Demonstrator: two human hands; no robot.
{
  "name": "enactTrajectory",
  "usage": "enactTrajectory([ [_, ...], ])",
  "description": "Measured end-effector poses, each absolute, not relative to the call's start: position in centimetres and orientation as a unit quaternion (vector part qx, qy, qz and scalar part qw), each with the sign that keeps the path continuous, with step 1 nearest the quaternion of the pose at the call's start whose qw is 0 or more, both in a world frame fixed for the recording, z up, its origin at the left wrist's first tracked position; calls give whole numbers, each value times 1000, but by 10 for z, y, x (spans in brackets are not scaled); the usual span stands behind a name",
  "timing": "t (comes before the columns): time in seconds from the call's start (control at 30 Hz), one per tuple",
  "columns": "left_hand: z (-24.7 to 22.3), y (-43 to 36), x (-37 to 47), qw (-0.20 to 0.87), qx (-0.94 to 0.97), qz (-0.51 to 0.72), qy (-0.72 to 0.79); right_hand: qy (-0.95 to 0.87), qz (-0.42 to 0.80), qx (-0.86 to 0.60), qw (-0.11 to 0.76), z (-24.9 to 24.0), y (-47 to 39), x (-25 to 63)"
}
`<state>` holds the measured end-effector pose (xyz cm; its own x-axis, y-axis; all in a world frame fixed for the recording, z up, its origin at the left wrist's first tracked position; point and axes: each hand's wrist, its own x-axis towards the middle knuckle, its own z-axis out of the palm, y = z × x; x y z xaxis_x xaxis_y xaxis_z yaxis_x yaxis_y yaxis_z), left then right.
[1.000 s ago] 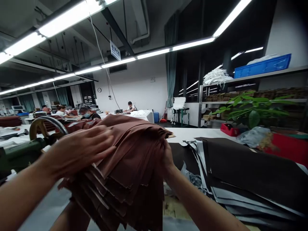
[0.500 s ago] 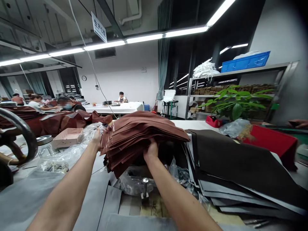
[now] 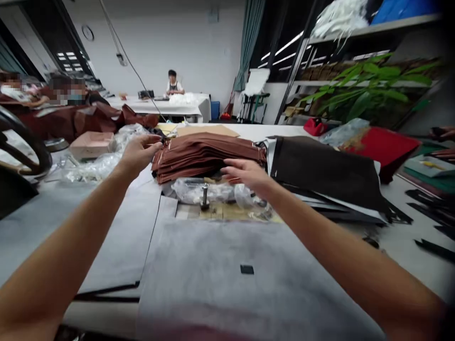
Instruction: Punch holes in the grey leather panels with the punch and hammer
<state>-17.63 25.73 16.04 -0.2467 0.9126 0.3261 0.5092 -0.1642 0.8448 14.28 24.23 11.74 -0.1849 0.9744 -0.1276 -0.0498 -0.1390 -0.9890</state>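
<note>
A thick stack of reddish-brown leather pieces (image 3: 206,150) lies across the far part of the work table, arched in the middle. At its left end is my left hand (image 3: 142,150), fingers apart and holding nothing. My right hand (image 3: 249,174) is open at the front right of the stack, fingers extended toward it. Clear plastic bags (image 3: 199,190) and a small upright metal post (image 3: 204,196) are in front of the stack. Nearer to me, a small black piece (image 3: 247,269) rests on a grey sheet (image 3: 213,251).
Dark sheets (image 3: 320,166) are piled at the right, beside a red box (image 3: 384,144). A pinkish box (image 3: 92,144) and a black wheel (image 3: 31,142) stand at the left. Other people sit farther back; another person's hand shows at the right edge.
The brown stack has gone from being held up in both hands to lying on the table. Both hands have let go, and the view has tilted down.
</note>
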Motion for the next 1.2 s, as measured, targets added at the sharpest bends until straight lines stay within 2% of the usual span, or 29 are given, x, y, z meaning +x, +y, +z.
enactTrajectory([
  [0.1, 138, 156, -149, 147, 734, 421, 513, -649, 458, -463, 395, 120, 171, 200],
  [0.27, 67, 24, -83, 181, 813, 322, 451, -783, 295, -490, 245, 75, 89, 240],
  [0.33, 41, 2, -55, 177, 832, 292, 438, -826, 189, -498, 184, 56, 87, 242],
  [0.43, 16, -13, -22, 105, 868, 231, 427, -842, 84, -515, 133, 41, 103, 244],
  [0.53, 4, -22, -8, 39, 872, 207, 442, -841, 73, -523, 120, 37, 122, 248],
  [0.67, -2, -27, -9, 37, 873, 209, 439, -839, 81, -524, 122, 38, 137, 250],
  [0.83, 16, -3, -19, -4, 853, 267, 449, -858, 34, -490, 149, 62, 119, 243],
  [0.93, 53, 25, -24, -94, 843, 299, 437, -882, -31, -433, 185, 96, 79, 241],
  [1.0, 85, 39, -20, -110, 870, 292, 382, -899, -89, -368, 220, 121, 45, 243],
  [1.1, 128, 46, 2, -10, 933, 241, 266, -899, -166, -311, 259, 158, 0, 256],
  [1.2, 165, 51, 43, 129, 941, 233, 209, -846, -262, -348, 307, 182, -34, 290],
])
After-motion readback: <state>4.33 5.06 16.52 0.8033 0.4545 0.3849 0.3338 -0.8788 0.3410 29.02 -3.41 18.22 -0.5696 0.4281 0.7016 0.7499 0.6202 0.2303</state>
